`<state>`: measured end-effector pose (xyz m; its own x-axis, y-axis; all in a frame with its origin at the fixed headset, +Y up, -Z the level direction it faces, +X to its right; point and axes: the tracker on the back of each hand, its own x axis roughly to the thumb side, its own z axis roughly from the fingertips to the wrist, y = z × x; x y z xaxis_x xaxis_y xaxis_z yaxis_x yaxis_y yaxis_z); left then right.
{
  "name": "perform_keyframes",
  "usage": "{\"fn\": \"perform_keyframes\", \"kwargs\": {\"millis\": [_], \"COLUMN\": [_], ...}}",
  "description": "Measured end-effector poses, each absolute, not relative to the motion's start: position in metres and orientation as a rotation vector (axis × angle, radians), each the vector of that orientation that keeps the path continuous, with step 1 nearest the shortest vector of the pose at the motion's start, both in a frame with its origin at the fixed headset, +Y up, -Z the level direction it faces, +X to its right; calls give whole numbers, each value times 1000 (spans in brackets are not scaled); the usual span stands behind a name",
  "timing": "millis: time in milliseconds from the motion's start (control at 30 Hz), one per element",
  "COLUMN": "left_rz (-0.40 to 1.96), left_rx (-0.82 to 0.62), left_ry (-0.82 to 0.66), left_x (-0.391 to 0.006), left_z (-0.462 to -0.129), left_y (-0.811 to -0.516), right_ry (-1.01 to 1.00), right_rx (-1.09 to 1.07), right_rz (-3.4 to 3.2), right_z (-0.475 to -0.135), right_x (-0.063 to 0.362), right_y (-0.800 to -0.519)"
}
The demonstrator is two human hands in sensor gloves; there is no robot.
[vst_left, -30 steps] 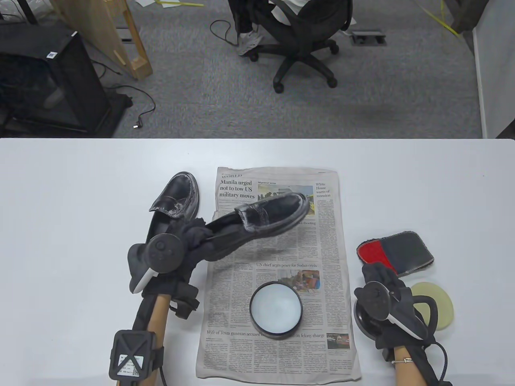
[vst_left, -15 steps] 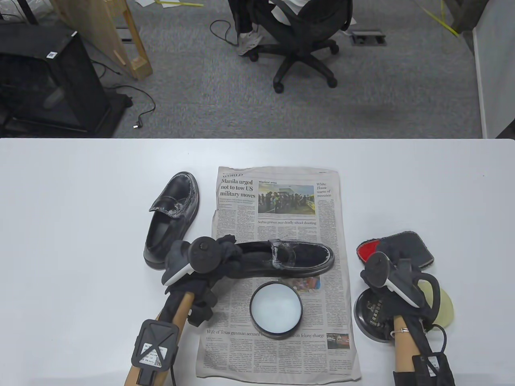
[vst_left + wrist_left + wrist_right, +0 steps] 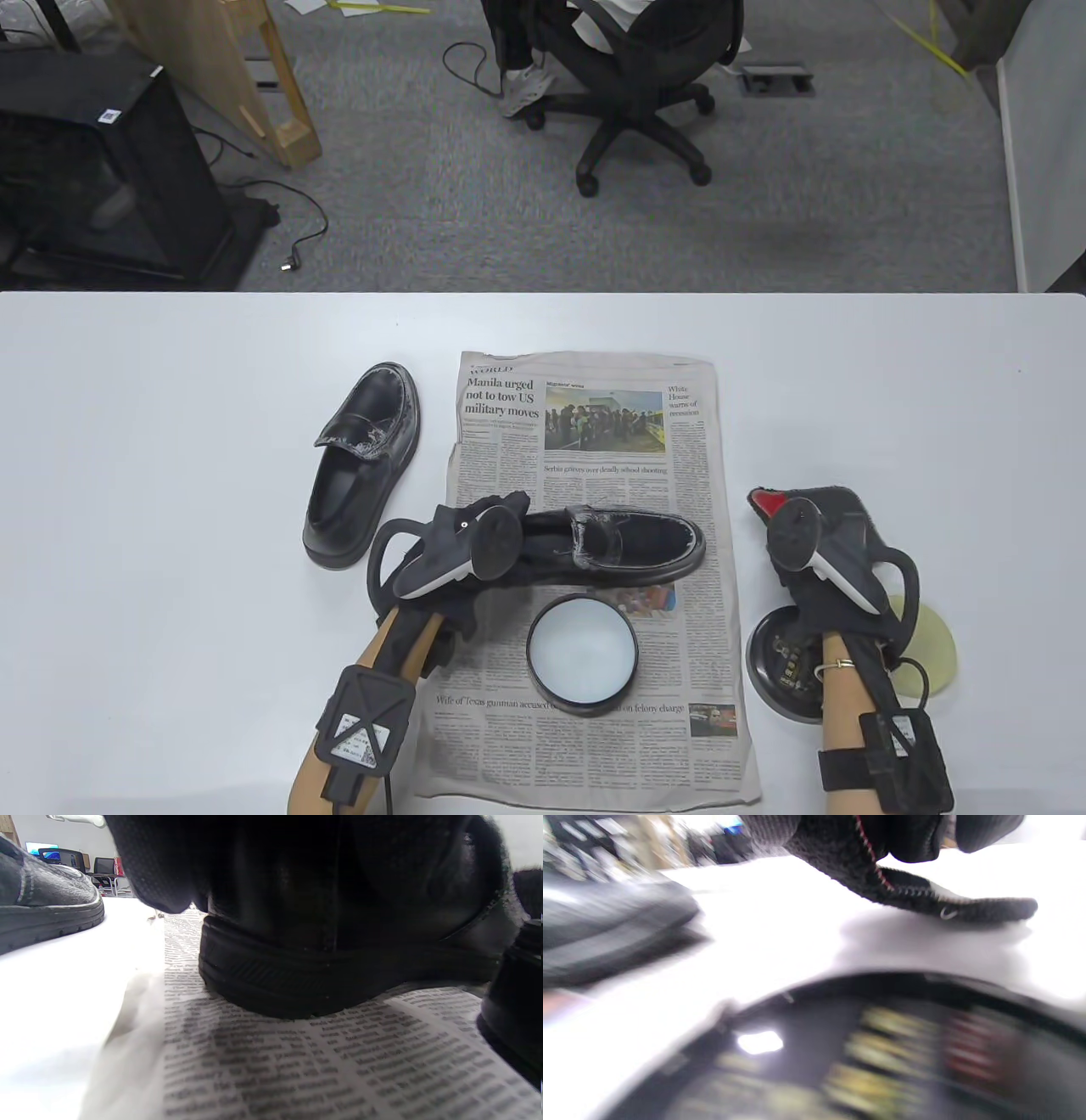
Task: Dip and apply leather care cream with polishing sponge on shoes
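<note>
While the left hand grips the heel of the shoe lying on the newspaper, the right hand has its fingers closed on the dark cloth, lifting one edge off the worktop. Just below the shoe stands the open cream tin; its lid and the pale sponge lie by the right wrist. Dipping seems yet to begin, though white smears already mark both this shoe and the second shoe.
</note>
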<state>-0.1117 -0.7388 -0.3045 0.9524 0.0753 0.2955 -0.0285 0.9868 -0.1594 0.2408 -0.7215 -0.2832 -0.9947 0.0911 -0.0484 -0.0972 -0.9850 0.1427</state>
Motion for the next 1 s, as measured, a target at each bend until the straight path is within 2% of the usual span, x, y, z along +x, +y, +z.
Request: {"fn": "perform_keyframes", "kwargs": {"millis": [133,233,300,367,400,533,667,833,1000], "left_rz": [65,87,118,132,130,88,39,39,49], "left_rx": [-129,-124,-133,-131,-131,-103,-90,-82,-78], "left_ry": [-290,-283,-286,-283,-283,-272,-263,-253,-242], "left_x": [-112,-115,-117,-119,-119,-117,-115,-114,-114], "left_z": [-304,-305,-305,-306,-305,-304,-302,-301,-301], "left_y": [-742,-745,-746,-747,-747,-748,-747,-746,-746], "right_ry": [127,264,290,218,266,382,434,382,261], "right_rx": [295,548,594,603,590,470,268,216,370], "right_rz": [2948,2767,2630,2626,2619,2617,2700,2932,3023], "right_z": [-272,-272,-276,-286,-291,-310,-317,-296,-262], "right_x": [186,136,108,94,90,93,126,155,146], "right_y": [-705,-713,-719,-720,-720,-728,-740,-743,-742]}}
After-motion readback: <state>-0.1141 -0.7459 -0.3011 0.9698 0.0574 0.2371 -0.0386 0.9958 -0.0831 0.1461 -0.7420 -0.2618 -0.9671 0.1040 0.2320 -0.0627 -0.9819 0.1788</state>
